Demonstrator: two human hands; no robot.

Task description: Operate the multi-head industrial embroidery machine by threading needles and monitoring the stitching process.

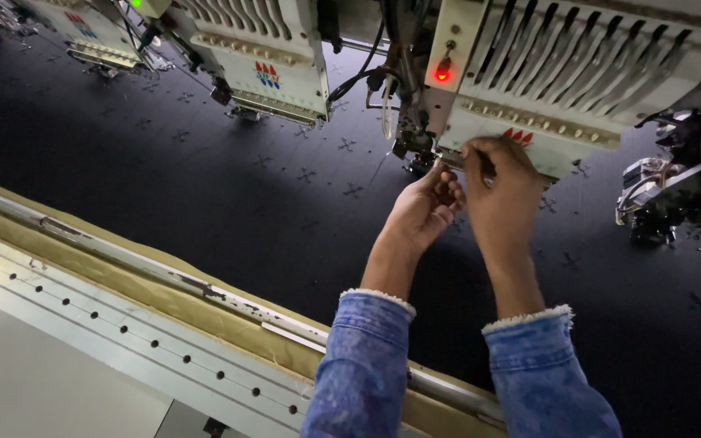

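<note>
Cream machine head [561,89] stood just beyond both hands, its needle area [419,158] left of the pinching right hand [501,182] and touching-close above the loosely curled left hand [427,207], over dark fabric [204,186].

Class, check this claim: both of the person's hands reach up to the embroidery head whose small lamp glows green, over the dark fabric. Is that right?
Not quite. In the head view, the left hand and right hand work at the embroidery head whose lamp glows red, over the dark fabric.

dim scene, dark fabric [204,186] swallowing light; red lamp [443,73] glows, glare spot lower left, edges slightly soft.
</note>
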